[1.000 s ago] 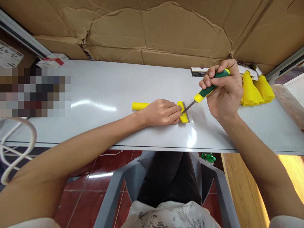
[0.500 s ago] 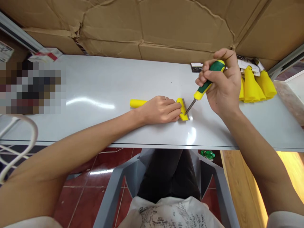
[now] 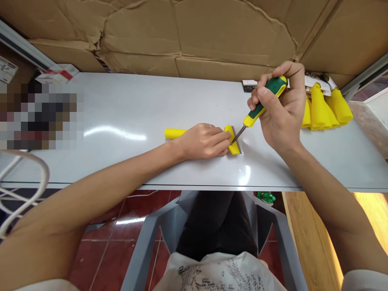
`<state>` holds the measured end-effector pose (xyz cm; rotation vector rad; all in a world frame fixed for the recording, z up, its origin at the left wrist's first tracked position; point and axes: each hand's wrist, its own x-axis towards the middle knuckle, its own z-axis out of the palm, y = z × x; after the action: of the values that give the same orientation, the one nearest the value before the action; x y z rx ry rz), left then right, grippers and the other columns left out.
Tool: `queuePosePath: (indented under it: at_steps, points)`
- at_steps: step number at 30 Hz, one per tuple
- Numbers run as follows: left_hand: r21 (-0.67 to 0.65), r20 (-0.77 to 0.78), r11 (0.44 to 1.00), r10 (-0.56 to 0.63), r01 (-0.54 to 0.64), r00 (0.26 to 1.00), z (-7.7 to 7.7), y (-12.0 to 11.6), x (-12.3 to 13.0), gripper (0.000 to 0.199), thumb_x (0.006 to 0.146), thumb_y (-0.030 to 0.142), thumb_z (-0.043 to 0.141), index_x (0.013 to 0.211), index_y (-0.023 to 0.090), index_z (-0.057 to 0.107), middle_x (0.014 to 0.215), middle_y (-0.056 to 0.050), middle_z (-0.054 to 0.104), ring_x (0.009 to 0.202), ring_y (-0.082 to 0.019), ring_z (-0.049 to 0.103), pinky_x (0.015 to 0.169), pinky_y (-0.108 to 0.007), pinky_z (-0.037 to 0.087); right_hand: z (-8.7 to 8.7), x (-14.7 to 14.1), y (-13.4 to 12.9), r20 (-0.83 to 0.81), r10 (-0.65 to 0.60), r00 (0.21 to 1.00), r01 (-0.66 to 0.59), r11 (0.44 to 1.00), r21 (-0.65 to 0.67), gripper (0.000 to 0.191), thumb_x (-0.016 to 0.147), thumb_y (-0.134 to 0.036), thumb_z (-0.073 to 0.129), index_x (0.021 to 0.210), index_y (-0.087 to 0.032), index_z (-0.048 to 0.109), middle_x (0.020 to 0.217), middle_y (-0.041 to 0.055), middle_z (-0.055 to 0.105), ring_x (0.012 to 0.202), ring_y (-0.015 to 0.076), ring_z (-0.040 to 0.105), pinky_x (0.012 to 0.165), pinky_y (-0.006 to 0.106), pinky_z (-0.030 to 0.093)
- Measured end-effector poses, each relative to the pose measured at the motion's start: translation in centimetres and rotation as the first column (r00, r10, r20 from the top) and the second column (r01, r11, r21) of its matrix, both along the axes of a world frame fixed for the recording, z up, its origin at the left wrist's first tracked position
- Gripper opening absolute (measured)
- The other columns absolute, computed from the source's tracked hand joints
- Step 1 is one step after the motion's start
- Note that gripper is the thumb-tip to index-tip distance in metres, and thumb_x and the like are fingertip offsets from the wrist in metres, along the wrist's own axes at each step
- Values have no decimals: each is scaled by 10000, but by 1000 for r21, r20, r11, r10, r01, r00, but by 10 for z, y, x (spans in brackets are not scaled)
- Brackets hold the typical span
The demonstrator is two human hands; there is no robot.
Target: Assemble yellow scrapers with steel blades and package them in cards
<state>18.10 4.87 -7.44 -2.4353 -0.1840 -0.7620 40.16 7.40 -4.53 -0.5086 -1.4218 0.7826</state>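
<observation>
Fingers wrapped round it, my left hand (image 3: pixel 203 141) holds a yellow scraper (image 3: pixel 176 133) down on the white tabletop. The scraper's handle end sticks out to the left of the hand, and its wide head with a thin metal blade shows to the right. My right hand (image 3: pixel 279 105) grips a green and yellow screwdriver (image 3: pixel 252 114), tilted down to the left. The screwdriver's tip meets the scraper's head at a small screw, close to my left fingertips.
Several yellow sleeve-like pieces (image 3: pixel 318 109) lie at the right back of the tabletop (image 3: pixel 121 105). Cardboard (image 3: pixel 212 36) stands along the back. A red and white box (image 3: pixel 59 74) is at the left back, with white cables (image 3: pixel 42 173) at the left edge.
My right hand and the screwdriver have moved slightly left, and the tip has shifted from beside the blade to the screw on the scraper's head. My left hand has hardly moved.
</observation>
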Motion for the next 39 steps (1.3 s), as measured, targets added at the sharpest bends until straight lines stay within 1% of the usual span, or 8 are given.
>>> queuePosePath:
  at_steps: [7,12,14,18,22,27,33,39]
  points:
    - [-4,19,1000,-18,18,1000,0,0,0,317,1104,240,580,791,192,594,893,-16,773,695,-124,706,537,-268,475,-4,-4,4,51,-49,998,40,985,170,399,915,-614,797,1193,-458,557,950,-50,700,719,200,657,628,368,564]
    - [-22,18,1000,13,-13,1000,-4,1,1,309,1117,258,550,821,196,610,883,-14,766,678,-129,694,543,-284,466,13,3,-7,92,247,965,-254,964,76,469,994,-639,703,1416,-433,709,1436,-10,736,1212,268,780,933,416,702]
    - [-2,10,1000,9,-9,1000,-4,1,1,303,1121,265,548,839,191,626,899,-20,774,693,-132,702,557,-288,486,17,4,-11,129,235,963,-253,957,143,482,979,-575,771,1438,-441,714,1497,-4,695,1282,302,758,945,443,717]
    - [18,-19,999,28,-28,999,-5,2,1,319,1137,283,526,855,191,643,900,-22,775,695,-131,702,552,-296,484,18,-1,-14,59,45,997,-62,942,329,356,910,-388,895,1249,-429,792,1271,-3,661,1119,275,780,797,435,736]
    - [29,-58,998,62,-60,996,-4,2,1,351,1146,277,491,837,199,638,904,-13,773,704,-129,698,552,-286,473,17,3,-5,128,13,992,-53,949,311,342,976,-579,793,1280,-423,775,1021,12,664,896,196,739,713,379,684]
    - [45,-27,999,28,-27,999,-3,0,0,334,1141,278,516,841,192,637,895,-14,768,672,-124,680,537,-289,472,17,14,7,212,-76,974,-12,922,387,476,870,-632,869,1289,-424,785,1124,20,728,891,180,676,729,352,621]
    - [-27,-72,998,52,-54,996,-6,1,-1,324,1148,291,499,871,203,643,911,-24,773,683,-144,686,535,-324,473,14,12,12,128,82,988,-114,957,267,410,848,-533,900,1244,-464,815,1168,47,824,966,296,799,875,515,677]
    - [-26,-58,999,39,-40,998,-7,1,-1,325,1146,281,502,858,200,629,907,-31,770,672,-144,678,524,-326,448,17,15,14,8,-68,998,60,926,373,303,800,-558,941,1068,-429,884,1002,19,801,788,201,697,664,373,590]
